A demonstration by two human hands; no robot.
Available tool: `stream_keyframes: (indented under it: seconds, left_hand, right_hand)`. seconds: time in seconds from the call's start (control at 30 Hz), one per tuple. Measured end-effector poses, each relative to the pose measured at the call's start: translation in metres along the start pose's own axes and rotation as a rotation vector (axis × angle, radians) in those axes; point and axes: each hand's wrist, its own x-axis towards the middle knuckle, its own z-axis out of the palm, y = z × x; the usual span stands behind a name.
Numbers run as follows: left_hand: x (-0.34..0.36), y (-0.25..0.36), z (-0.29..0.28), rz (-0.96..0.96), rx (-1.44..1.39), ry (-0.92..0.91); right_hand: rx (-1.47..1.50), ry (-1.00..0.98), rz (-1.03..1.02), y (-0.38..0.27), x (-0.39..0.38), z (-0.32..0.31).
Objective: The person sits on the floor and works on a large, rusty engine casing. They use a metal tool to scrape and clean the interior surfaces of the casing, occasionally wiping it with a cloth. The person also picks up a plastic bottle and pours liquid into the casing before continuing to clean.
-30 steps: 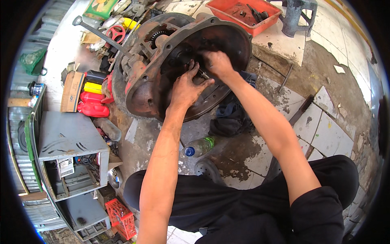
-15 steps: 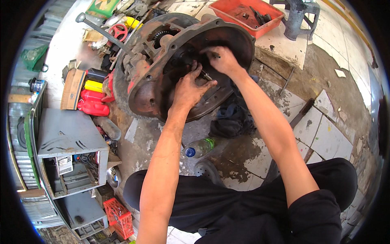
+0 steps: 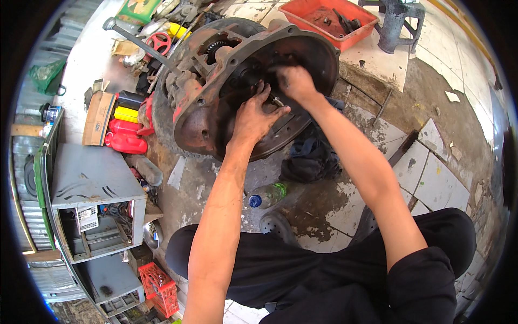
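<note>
A large, rusty bell-shaped gearbox housing (image 3: 202, 127) lies before me with its wide mouth turned my way. Inside it, my left hand (image 3: 254, 116) is spread, its fingers up by the dark centre and its thumb stretched to the right. A shiny metal shaft (image 3: 277, 101) sticks out between that thumb and the fingers. To the right of it, my right hand (image 3: 297, 85) is curled and blurred by motion; whatever its fingers grip is hidden. A toothed gear (image 3: 215, 47) shows through an opening on top of the housing.
A long lever (image 3: 141, 43) juts from the housing to the upper left. Behind stands a red tray (image 3: 345, 40) with dark parts, beside a grey stool (image 3: 399, 27). A plastic bottle (image 3: 268, 195) and dark cloth (image 3: 310, 162) lie nearer. Grey cabinets (image 3: 91, 167) line the left.
My right hand has shifted slightly within the housing and is more blurred. The left hand keeps its place by the shaft. The whole view has moved a little.
</note>
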Motion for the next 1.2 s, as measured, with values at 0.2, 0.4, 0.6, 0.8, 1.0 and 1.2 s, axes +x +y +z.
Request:
stream_keyframes:
  seconds: [0.2, 0.4, 0.6, 0.8, 1.0, 1.2]
  left_hand:
    - [0.001, -0.001, 0.0, -0.005, 0.006, -0.002]
    - [0.0, 0.002, 0.0, -0.011, -0.017, 0.008]
    - [0.0, 0.006, 0.0, -0.015, -0.054, 0.002]
    - [-0.008, -0.002, 0.002, -0.014, -0.077, 0.026]
    - [-0.006, 0.004, -0.001, -0.023, -0.081, -0.001]
    - [-0.006, 0.001, -0.002, -0.041, -0.084, -0.018]
  right_hand:
    - [0.056, 0.079, -0.094, 0.002, 0.014, -0.008]
    - [0.033, -0.008, 0.03, -0.007, 0.003, -0.015]
    - [0.084, 0.075, -0.068, 0.002, 0.009, -0.007]
    - [0.015, -0.061, 0.016, -0.012, 0.004, -0.016]
    - [0.044, -0.059, 0.065, -0.009, 0.009, -0.011]
    - [-0.129, -0.05, 0.067, -0.004, 0.008, 0.007]
